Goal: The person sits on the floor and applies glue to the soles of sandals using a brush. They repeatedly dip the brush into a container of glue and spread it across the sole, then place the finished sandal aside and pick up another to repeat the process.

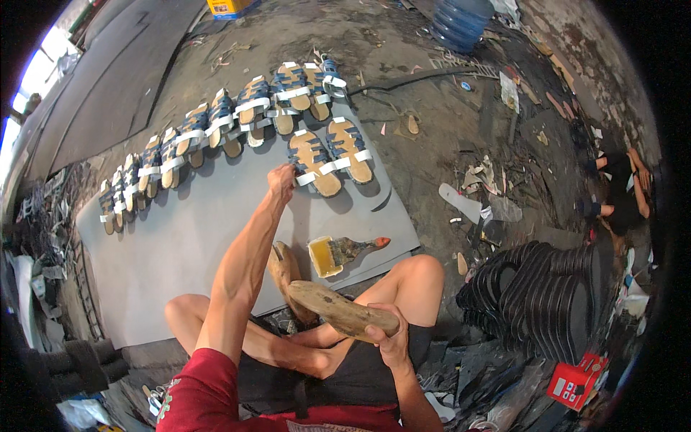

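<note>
My left hand [282, 182] reaches forward with bent fingers closed at the left edge of a sandal [311, 160]. This sandal has a tan footbed, dark blue straps and a white band. Its mate [348, 150] lies close on its right. In front of my lap, my right hand [391, 338] grips one end of a wooden shoe last [338, 308]. A second wooden last [283, 268] leans near my shins, partly hidden behind the first. Beyond them a brush [353, 248] rests across a tub of yellowish glue [325, 257].
Several similar sandals [191, 129] line the far edge of the grey sheet [180, 252]. Black soles [536, 299] are stacked at right, with a red box [576, 381] nearer me. Scraps litter the floor. A blue water jug [461, 23] stands far off; another person [622, 187] is at right.
</note>
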The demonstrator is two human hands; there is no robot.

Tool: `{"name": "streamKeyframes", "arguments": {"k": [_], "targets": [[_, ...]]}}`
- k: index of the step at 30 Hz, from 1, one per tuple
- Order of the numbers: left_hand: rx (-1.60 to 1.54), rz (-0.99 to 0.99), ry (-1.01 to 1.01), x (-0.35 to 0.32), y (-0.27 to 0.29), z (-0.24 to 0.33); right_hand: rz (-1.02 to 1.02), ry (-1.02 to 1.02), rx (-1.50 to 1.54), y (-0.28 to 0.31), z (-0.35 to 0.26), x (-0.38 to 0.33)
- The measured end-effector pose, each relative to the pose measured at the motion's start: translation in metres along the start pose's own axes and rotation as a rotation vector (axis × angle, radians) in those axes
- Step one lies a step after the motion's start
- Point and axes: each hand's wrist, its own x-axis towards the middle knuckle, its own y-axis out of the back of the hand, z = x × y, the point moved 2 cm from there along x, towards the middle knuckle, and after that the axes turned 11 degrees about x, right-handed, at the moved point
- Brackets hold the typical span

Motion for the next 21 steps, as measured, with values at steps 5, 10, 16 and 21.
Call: {"name": "streamKeyframes", "arguments": {"k": [5,10,16,21], "targets": [[-0.199,-0.062,0.226,-0.019,-0.005,0.024,0.017,-0.029,0.021,-0.002,-0.006,-0.002],[-0.237,0.018,0.055,-0.038,0.035,0.014,-0.053,-0.012,0.092,-0.003,0.000,0.002],[-0.265,0.278,-0.285,-0.223,0.105,0.003,-0.241,-0.182,0.473,-0.033,-0.019,-0.017],[-0.205,0.678,-0.462,-0.412,0.200,-0.020,-0.429,-0.541,0.574,-0.062,-0.025,-0.043]]}}
